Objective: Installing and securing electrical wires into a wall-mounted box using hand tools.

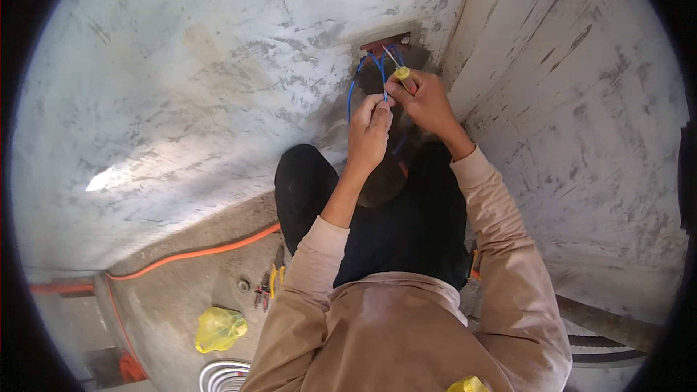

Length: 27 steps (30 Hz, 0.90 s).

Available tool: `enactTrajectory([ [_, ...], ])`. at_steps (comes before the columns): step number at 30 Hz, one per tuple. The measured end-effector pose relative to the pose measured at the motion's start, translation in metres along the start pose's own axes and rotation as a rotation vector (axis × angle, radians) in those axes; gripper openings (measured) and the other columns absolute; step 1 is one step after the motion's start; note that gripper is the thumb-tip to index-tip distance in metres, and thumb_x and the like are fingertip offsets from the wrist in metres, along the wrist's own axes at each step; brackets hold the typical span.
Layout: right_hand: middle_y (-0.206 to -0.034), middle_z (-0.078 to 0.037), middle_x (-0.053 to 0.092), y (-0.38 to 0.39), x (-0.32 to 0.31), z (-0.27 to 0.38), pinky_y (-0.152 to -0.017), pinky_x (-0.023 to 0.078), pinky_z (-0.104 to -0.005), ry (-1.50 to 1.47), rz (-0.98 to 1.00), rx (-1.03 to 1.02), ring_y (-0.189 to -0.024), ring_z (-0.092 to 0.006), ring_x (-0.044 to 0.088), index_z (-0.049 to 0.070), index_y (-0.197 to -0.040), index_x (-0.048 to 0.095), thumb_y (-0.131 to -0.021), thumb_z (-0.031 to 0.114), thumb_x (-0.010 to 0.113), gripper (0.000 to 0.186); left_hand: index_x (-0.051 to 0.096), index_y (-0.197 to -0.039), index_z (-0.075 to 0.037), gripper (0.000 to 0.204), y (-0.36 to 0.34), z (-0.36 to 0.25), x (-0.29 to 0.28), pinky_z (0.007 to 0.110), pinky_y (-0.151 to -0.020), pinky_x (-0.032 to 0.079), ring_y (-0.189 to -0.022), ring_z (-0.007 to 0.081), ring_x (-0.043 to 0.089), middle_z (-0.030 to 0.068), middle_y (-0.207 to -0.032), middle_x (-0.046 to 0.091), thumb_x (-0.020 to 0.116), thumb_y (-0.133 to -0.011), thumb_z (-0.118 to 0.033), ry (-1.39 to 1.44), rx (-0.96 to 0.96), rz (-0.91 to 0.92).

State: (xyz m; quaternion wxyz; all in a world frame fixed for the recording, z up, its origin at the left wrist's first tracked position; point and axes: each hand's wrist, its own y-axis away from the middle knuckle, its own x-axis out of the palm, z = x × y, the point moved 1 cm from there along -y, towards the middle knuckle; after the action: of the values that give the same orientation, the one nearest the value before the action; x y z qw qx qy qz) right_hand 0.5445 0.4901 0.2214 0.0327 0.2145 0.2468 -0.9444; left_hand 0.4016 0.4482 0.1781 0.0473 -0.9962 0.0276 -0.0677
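Observation:
A reddish-brown box [374, 47] is set in the wall, with blue wires [351, 91] coming out of it. My left hand [370, 134] is closed on a blue wire below the box, its fingertips pinching it. Just to the right, my right hand [425, 105] grips a yellow and red screwdriver [404, 75], its shaft pointing up-left toward the box. The two hands' fingertips are close together; whether the screwdriver touches a wire is too small to tell.
Plastered walls [181, 58] meet at a corner by my knees [301, 174]. On the concrete floor [167, 297] lie an orange conduit [189, 254], pliers and other tools [272, 283], a yellow plastic bag [221, 328] and a white coil [218, 377].

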Motion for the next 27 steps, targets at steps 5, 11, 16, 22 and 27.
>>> enactTrajectory([
  [5, -0.061, -0.005, 0.055, 0.003, 0.002, -0.002, -0.05, 0.04, -0.0329, 0.083, -0.026, -0.138, -0.053, -0.0162, 0.051, 0.002, -0.081, 0.061, -0.089, 0.019, 0.067, 0.02, 0.059, -0.098, -0.005, 0.016, -0.009, -0.012, -0.017, 0.019, -0.045, 0.022, -0.052, -0.0004, 0.031, -0.0105, -0.065, 0.035, 0.051, -0.099, -0.019, 0.184, -0.131, 0.098],
  [11, -0.073, 0.0, 0.051, 0.059, -0.016, 0.006, -0.043, 0.031, -0.0213, -0.633, 0.155, 0.293, -0.048, -0.0042, 0.038, 0.007, -0.092, 0.054, -0.095, 0.02, 0.062, 0.016, 0.059, -0.098, -0.004, 0.016, -0.014, -0.035, -0.05, 0.019, -0.045, 0.022, -0.052, 0.0005, 0.031, -0.0094, -0.065, 0.036, 0.049, -0.097, -0.017, 0.053, -0.165, 0.055],
  [16, -0.08, 0.002, 0.045, 0.109, 0.042, -0.001, -0.05, 0.033, -0.021, -0.494, 0.075, 0.246, -0.057, -0.0049, 0.04, 0.007, -0.098, 0.052, -0.1, 0.041, 0.052, 0.035, 0.059, -0.098, -0.003, 0.018, -0.018, -0.051, -0.044, 0.02, -0.044, 0.024, -0.052, 0.0012, 0.032, -0.0067, -0.068, 0.041, 0.047, -0.097, -0.017, -0.081, -0.189, 0.052],
  [22, -0.077, 0.002, 0.045, 0.057, 0.098, -0.023, -0.05, 0.031, -0.0211, -1.132, -0.152, 0.18, -0.058, -0.0048, 0.039, 0.005, -0.105, 0.054, -0.102, 0.043, 0.046, 0.04, 0.06, -0.088, 0.0, 0.022, -0.026, -0.042, -0.045, 0.027, -0.047, 0.033, -0.053, 0.0079, 0.042, -0.0002, -0.067, 0.051, 0.048, -0.093, -0.017, -0.354, -0.081, -0.005],
  [27, -0.071, 0.002, 0.049, 0.037, 0.104, -0.031, -0.05, 0.033, -0.0215, -1.131, -0.102, 0.079, -0.057, -0.0045, 0.041, 0.002, -0.101, 0.061, -0.102, 0.038, 0.05, 0.037, 0.05, -0.075, 0.0, 0.025, -0.014, -0.062, -0.03, 0.031, -0.053, 0.039, -0.058, 0.0128, 0.045, 0.006, -0.065, 0.052, 0.06, -0.088, -0.019, -0.638, 0.166, 0.051],
])
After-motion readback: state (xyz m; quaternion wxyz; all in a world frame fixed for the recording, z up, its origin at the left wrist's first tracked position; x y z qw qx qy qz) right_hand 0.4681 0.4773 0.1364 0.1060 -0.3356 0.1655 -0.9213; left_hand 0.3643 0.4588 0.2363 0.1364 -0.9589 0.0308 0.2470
